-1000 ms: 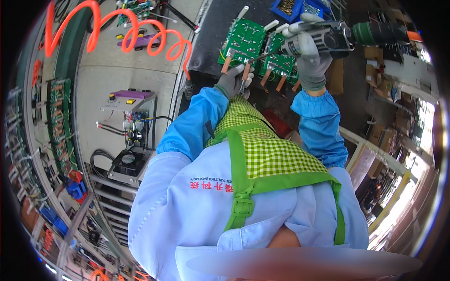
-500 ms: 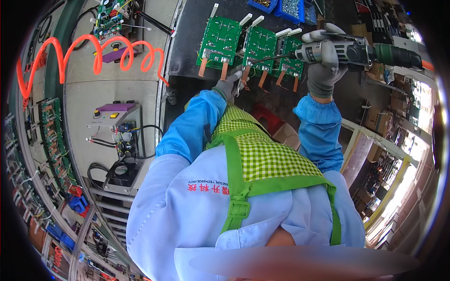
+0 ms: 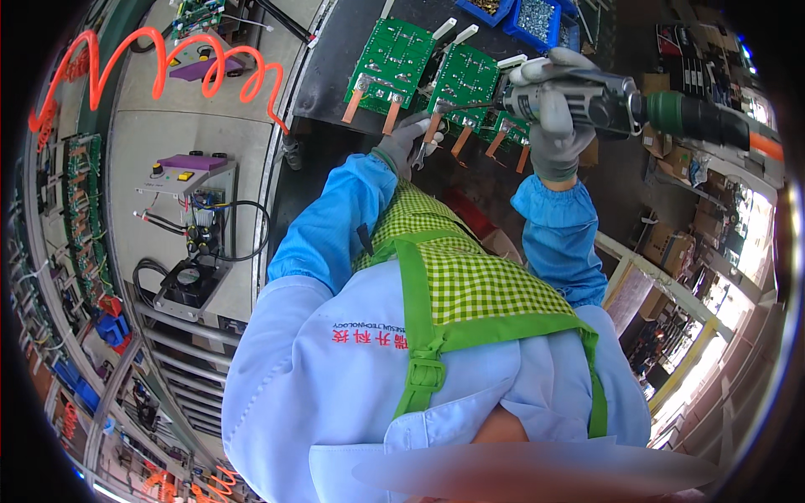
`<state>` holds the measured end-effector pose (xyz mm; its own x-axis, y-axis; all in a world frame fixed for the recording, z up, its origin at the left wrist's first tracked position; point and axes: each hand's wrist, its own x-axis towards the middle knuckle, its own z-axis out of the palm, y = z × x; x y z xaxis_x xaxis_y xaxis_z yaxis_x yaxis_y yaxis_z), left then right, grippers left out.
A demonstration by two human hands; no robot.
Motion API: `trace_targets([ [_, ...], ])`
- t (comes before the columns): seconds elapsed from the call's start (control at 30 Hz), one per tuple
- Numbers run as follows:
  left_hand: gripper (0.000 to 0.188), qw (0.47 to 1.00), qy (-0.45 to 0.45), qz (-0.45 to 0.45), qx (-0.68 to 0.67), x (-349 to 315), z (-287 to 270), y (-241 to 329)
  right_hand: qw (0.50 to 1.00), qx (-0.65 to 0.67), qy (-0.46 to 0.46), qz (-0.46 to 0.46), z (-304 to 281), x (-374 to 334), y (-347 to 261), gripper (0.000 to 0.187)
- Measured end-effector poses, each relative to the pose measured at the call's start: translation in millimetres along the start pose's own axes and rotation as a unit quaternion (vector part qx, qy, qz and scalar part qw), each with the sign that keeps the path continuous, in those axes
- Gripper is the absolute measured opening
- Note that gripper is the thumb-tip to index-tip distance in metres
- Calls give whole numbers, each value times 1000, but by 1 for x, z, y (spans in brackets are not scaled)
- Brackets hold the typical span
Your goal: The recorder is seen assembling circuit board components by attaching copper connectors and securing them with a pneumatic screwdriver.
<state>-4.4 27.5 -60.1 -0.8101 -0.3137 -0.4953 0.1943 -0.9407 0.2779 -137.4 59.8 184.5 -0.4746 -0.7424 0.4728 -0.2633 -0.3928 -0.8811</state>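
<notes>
My right hand (image 3: 549, 117), in a grey glove, is wrapped round a grey and black power screwdriver (image 3: 587, 105) with a green collar and an orange hose. Its long thin bit reaches left to the top of a copper strip (image 3: 433, 127) on the middle green circuit board (image 3: 464, 80). Low beside that strip, my gloved left hand (image 3: 404, 141) is closed on a small metal wrench (image 3: 421, 155), whose jaw end shows below the fingers. The left circuit board (image 3: 391, 60) and the right one (image 3: 511, 127), partly hidden by the screwdriver, also carry copper strips along their near edges.
Blue bins (image 3: 534, 23) of small metal hardware stand at the far edge of the dark bench (image 3: 323, 88). A coiled orange air hose (image 3: 159, 46) stretches over the left. A device with a purple top (image 3: 193, 163) sits on the pale surface there. Shelving and boxes (image 3: 671, 243) lie right.
The whole view has shifted slightly, so the bench and boards appear a little further up and left. The bit stays at the middle board's copper strip. More of the wrench shows below my left hand.
</notes>
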Motion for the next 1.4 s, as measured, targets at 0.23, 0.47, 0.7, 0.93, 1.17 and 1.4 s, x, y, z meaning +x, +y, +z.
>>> trace_targets([
  [0.23,34,995,81,-5,51,-2,9,1,1000,24,-12,3,-2,3,0,49],
  [0.47,37,998,2,23,59,-1,3,-1,1000,-20,14,3,-2,-1,-4,48],
  [0.7,34,998,-33,32,48,0,0,-2,999,-29,22,6,6,-4,-5,45],
  [0.93,34,998,-48,36,-24,0,3,-7,999,-36,10,4,2,0,-1,47],
  [1.17,32,997,-53,41,-36,5,-3,-13,998,-61,1,-5,-1,2,0,47],
  [1.4,32,999,-26,26,6,-4,0,-4,1000,8,-9,-1,-2,1,6,52],
])
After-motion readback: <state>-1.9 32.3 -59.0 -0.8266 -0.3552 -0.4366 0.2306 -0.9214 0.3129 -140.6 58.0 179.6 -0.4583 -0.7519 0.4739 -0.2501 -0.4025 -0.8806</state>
